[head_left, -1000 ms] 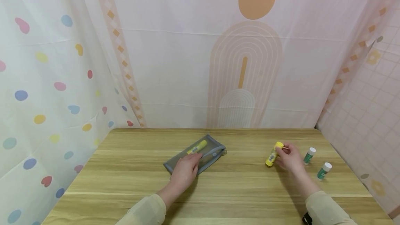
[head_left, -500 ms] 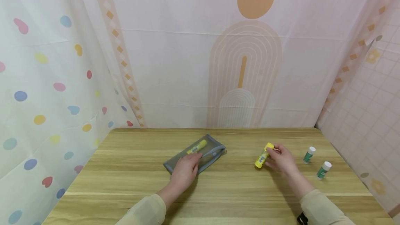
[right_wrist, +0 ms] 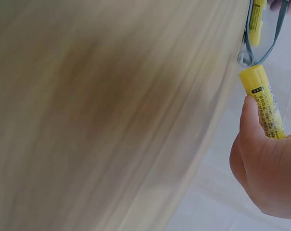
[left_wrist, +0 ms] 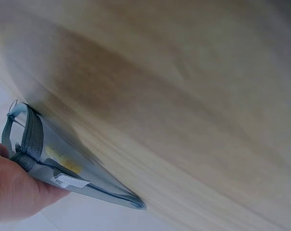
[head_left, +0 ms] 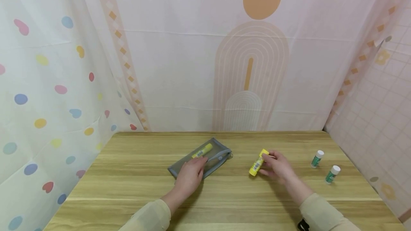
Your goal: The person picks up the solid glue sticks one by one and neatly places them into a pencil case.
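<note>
My left hand (head_left: 189, 174) grips the near edge of a grey mesh zip pouch (head_left: 218, 148) on the table. In the left wrist view the pouch (left_wrist: 107, 185) has its mouth spread open at the hand's end. One yellow glue stick (head_left: 203, 150) shows through the mesh. Between thumb and fingers, my right hand (head_left: 278, 167) holds another yellow glue stick (head_left: 258, 162), tilted, to the right of the pouch and apart from it. The right wrist view shows this held glue stick (right_wrist: 268, 103) lined up near the pouch's ring end.
Two green glue sticks with white caps, a farther one (head_left: 317, 159) and a nearer one (head_left: 332, 174), stand at the table's right side. The wooden table (head_left: 128, 181) ends at a patterned curtain (head_left: 173, 63) behind, with more curtain left and right.
My right hand has carried the yellow glue stick leftward, closer to the pouch. The left hand and the pouch have stayed in place.
</note>
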Motion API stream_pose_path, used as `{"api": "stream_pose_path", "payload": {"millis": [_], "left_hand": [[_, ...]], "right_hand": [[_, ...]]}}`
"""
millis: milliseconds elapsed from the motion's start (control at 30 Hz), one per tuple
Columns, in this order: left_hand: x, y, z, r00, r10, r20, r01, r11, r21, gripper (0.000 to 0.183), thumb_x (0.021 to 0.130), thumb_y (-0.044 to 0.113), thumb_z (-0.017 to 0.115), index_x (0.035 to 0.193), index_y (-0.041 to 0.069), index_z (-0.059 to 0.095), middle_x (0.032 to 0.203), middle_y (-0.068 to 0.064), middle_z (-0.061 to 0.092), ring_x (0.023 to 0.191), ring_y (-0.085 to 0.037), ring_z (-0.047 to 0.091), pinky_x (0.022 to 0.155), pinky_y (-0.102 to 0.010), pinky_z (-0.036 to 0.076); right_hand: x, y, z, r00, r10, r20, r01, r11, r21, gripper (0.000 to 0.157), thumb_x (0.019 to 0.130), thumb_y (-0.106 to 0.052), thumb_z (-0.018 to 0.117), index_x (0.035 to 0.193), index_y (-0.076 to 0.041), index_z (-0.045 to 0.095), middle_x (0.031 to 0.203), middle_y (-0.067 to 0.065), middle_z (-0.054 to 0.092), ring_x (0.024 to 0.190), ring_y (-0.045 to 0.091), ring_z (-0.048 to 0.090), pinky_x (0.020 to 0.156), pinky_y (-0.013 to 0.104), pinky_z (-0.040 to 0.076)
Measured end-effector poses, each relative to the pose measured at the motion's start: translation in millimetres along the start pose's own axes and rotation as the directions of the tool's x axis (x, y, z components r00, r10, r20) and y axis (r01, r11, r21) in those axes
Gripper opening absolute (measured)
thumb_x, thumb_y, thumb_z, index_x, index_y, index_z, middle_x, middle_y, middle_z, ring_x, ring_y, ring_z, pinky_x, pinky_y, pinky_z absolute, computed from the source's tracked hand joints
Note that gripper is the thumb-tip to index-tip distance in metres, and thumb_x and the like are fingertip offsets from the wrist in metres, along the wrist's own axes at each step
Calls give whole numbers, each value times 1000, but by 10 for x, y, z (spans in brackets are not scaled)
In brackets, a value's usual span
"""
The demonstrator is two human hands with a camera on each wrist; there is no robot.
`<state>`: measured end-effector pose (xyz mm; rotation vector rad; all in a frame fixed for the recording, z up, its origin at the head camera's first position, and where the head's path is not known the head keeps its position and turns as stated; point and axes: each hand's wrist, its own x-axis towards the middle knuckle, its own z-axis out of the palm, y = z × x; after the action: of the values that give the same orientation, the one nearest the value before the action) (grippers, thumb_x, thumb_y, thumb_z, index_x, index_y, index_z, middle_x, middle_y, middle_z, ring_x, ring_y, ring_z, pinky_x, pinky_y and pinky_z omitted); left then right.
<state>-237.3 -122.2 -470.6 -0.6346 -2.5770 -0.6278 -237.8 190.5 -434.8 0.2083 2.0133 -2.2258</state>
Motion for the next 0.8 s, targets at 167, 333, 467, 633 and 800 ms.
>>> {"api": "stream_pose_path", "payload": {"millis": [167, 333, 467, 633, 800], "left_hand": [[2, 0, 2, 1000, 0, -3, 0, 1000, 3, 30, 90, -1, 67, 119, 3, 68, 117, -13, 70, 109, -35, 65, 88, -62, 49], [2, 5, 1, 1000, 2, -5, -2, 1000, 2, 30, 89, -2, 67, 119, 3, 68, 116, -14, 70, 108, -35, 65, 88, -62, 50], [0, 5, 3, 1000, 4, -10, -4, 1000, 4, 30, 89, -2, 67, 119, 3, 68, 115, -13, 70, 108, -34, 65, 88, -61, 50], [4, 3, 4, 1000, 8, -16, -8, 1000, 8, 30, 89, -2, 67, 119, 3, 69, 115, -13, 70, 107, -34, 66, 87, -61, 50], [5, -2, 6, 1000, 9, -17, -9, 1000, 8, 30, 89, -1, 67, 119, 3, 68, 114, -13, 70, 106, -34, 66, 87, -60, 51]], "right_hand": [[-1, 18, 121, 1000, 23, 14, -24, 998, 54, 33, 102, -8, 53, 127, 9, 39, 100, 10, 61, 87, 16, 64, 80, 38, 58], [-7, 42, 251, 999, 50, 19, -51, 995, 82, 35, 102, -8, 54, 129, 9, 39, 103, 13, 60, 90, 19, 64, 81, 40, 58], [6, 62, 351, 997, 70, 20, -72, 991, 109, 35, 101, -7, 54, 129, 9, 40, 104, 15, 59, 91, 22, 62, 82, 44, 58], [42, 75, 452, 996, 83, 18, -85, 986, 145, 30, 102, -7, 54, 126, 7, 42, 103, 15, 58, 91, 23, 61, 83, 47, 57], [69, 82, 538, 996, 88, 26, -92, 981, 168, 24, 102, -7, 53, 120, 6, 45, 99, 14, 58, 89, 23, 62, 82, 46, 57]]}}
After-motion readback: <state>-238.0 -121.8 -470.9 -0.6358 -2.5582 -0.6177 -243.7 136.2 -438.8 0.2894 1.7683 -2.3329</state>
